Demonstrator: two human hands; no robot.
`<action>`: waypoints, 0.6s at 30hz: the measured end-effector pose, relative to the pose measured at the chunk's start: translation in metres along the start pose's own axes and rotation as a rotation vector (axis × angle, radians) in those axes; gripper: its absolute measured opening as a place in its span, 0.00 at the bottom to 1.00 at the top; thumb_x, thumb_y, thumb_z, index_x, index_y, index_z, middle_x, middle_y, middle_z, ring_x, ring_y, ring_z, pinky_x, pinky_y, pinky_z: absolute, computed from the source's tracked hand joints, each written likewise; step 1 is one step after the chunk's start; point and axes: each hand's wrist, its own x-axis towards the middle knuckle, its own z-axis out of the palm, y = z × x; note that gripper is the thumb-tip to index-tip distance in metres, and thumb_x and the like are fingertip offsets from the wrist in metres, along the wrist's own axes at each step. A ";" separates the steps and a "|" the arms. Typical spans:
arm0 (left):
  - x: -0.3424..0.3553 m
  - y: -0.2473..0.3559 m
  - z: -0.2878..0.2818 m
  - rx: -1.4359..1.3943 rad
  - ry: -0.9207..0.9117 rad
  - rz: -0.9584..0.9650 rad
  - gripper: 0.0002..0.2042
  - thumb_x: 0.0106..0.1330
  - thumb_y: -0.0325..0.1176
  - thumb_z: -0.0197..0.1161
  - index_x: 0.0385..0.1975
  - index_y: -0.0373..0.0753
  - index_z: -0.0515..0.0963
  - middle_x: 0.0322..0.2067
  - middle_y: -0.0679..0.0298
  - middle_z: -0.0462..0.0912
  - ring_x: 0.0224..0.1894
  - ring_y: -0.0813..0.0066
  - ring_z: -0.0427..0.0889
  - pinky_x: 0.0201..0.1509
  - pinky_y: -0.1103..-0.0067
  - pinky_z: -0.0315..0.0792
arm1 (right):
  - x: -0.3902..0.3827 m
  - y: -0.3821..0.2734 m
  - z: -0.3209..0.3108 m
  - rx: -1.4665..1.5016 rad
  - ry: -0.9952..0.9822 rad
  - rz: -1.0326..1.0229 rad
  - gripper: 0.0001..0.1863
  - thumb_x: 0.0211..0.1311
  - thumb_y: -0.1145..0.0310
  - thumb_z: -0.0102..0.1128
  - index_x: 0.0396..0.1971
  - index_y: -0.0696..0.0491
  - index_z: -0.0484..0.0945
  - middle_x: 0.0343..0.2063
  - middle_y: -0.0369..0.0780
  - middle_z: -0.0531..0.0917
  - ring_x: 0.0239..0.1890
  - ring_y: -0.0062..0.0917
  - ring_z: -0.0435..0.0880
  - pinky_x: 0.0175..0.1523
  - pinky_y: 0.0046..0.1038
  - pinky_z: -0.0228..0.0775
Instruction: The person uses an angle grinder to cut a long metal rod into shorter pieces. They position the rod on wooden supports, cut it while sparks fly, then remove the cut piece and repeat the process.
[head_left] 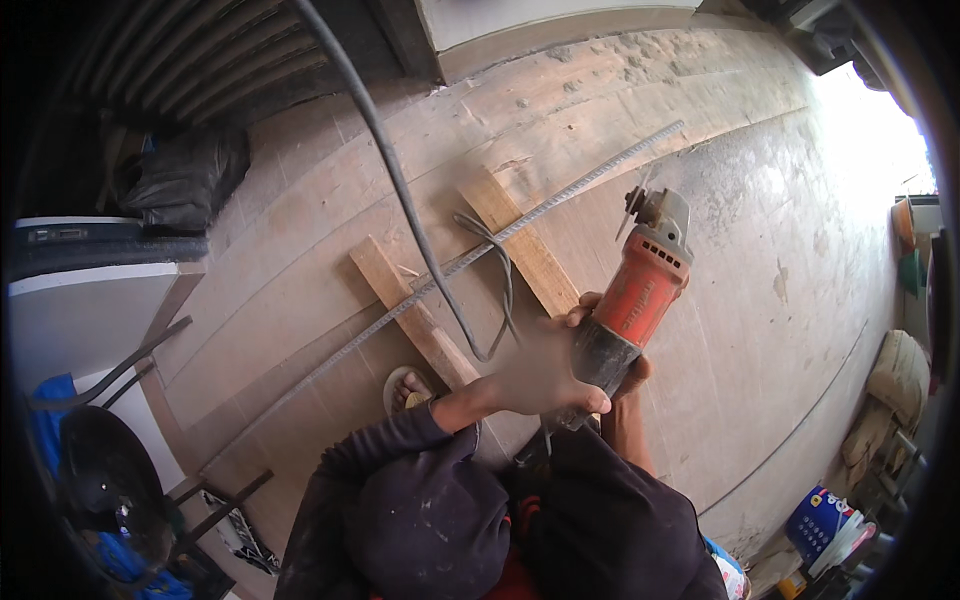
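I hold a red and black angle grinder [640, 290] with both hands, its disc end pointing up and away from me. My left hand [545, 380] is closed at the black rear body, its thumb over the end; part of this hand is blurred. My right hand [633, 376] wraps the grinder from the right and underneath, mostly hidden by it. The thin disc [632, 212] shows edge-on beside the guard and stands apart from the rebar. A long ribbed steel rebar [570, 190] lies diagonally across two wooden blocks, the right one [535, 255] and the left one [400, 305].
A dark cable [385, 140] hangs down in front of me, and a twisted cord loop [508, 275] lies by the right block. My sandalled foot [405, 388] is near the left block. A black chair [110, 470] stands left; a blue bucket [822, 525] is at lower right.
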 end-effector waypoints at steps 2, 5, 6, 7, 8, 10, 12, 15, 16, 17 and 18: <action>-0.006 0.003 0.007 -0.065 0.032 0.066 0.34 0.50 0.47 0.68 0.54 0.32 0.69 0.43 0.52 0.77 0.48 0.62 0.78 0.52 0.70 0.72 | 0.006 -0.004 0.002 -0.047 -0.011 -0.011 0.50 0.39 0.44 0.72 0.57 0.63 0.63 0.46 0.52 0.78 0.56 0.46 0.73 0.59 0.40 0.67; -0.007 0.037 -0.006 -0.095 -0.153 -0.094 0.32 0.54 0.41 0.67 0.56 0.33 0.65 0.44 0.58 0.75 0.51 0.68 0.75 0.55 0.73 0.70 | 0.015 -0.018 0.022 -0.116 0.008 -0.076 0.49 0.35 0.50 0.72 0.57 0.63 0.63 0.45 0.51 0.78 0.57 0.48 0.72 0.66 0.47 0.58; -0.011 0.042 -0.006 -0.088 -0.124 -0.118 0.31 0.57 0.45 0.67 0.56 0.32 0.65 0.46 0.55 0.75 0.50 0.62 0.76 0.54 0.70 0.70 | 0.019 -0.024 0.038 -0.123 0.019 -0.100 0.49 0.35 0.50 0.72 0.56 0.63 0.63 0.44 0.51 0.78 0.57 0.49 0.73 0.67 0.48 0.56; -0.015 0.051 -0.009 0.073 -0.110 -0.060 0.31 0.58 0.47 0.66 0.55 0.32 0.65 0.46 0.54 0.76 0.51 0.60 0.76 0.55 0.69 0.70 | 0.023 -0.026 0.049 -0.123 0.027 -0.122 0.49 0.35 0.50 0.72 0.56 0.63 0.63 0.43 0.50 0.78 0.56 0.49 0.73 0.69 0.49 0.55; -0.016 0.060 -0.012 0.227 -0.105 0.001 0.32 0.59 0.48 0.66 0.55 0.32 0.65 0.46 0.53 0.76 0.51 0.57 0.76 0.55 0.68 0.70 | 0.024 -0.036 0.047 -0.110 -0.024 -0.114 0.49 0.35 0.52 0.73 0.57 0.63 0.61 0.40 0.50 0.78 0.55 0.49 0.75 0.71 0.56 0.47; -0.026 0.084 -0.020 0.434 -0.174 0.020 0.33 0.64 0.51 0.62 0.58 0.30 0.64 0.53 0.45 0.73 0.58 0.49 0.72 0.60 0.66 0.66 | 0.031 -0.049 0.060 -0.019 -0.112 -0.261 0.51 0.37 0.57 0.74 0.60 0.63 0.55 0.41 0.49 0.76 0.50 0.46 0.79 0.66 0.61 0.57; -0.046 0.094 -0.019 0.370 -0.180 0.211 0.31 0.66 0.48 0.61 0.60 0.31 0.65 0.58 0.44 0.69 0.62 0.49 0.68 0.64 0.67 0.63 | 0.028 -0.071 0.085 -0.008 -0.136 -0.319 0.54 0.40 0.61 0.76 0.63 0.60 0.50 0.46 0.48 0.72 0.49 0.43 0.79 0.59 0.58 0.68; -0.072 0.107 -0.043 0.104 -0.509 0.316 0.28 0.68 0.42 0.59 0.62 0.31 0.65 0.66 0.45 0.60 0.68 0.52 0.60 0.68 0.67 0.58 | 0.007 -0.129 0.090 -0.099 -0.295 -0.295 0.60 0.42 0.67 0.79 0.69 0.55 0.42 0.52 0.48 0.66 0.50 0.38 0.74 0.54 0.49 0.77; -0.077 0.113 -0.059 0.014 -0.624 0.336 0.23 0.68 0.37 0.59 0.58 0.30 0.70 0.61 0.46 0.67 0.66 0.52 0.65 0.67 0.67 0.60 | 0.001 -0.146 0.086 -0.138 -0.345 -0.289 0.62 0.41 0.70 0.80 0.69 0.55 0.40 0.52 0.47 0.65 0.51 0.38 0.73 0.52 0.47 0.78; -0.082 0.114 -0.085 -0.024 -0.695 0.221 0.19 0.69 0.35 0.57 0.55 0.30 0.72 0.58 0.47 0.72 0.62 0.53 0.70 0.65 0.68 0.63 | -0.007 -0.151 0.086 -0.168 -0.329 -0.355 0.64 0.40 0.69 0.80 0.70 0.54 0.38 0.50 0.47 0.65 0.51 0.37 0.72 0.51 0.45 0.78; -0.085 0.111 -0.109 -0.070 -0.786 0.119 0.15 0.69 0.32 0.56 0.51 0.30 0.74 0.54 0.48 0.76 0.59 0.54 0.74 0.63 0.68 0.66 | -0.017 -0.155 0.088 -0.225 -0.286 -0.443 0.66 0.39 0.69 0.81 0.70 0.54 0.36 0.49 0.47 0.65 0.50 0.37 0.71 0.49 0.44 0.78</action>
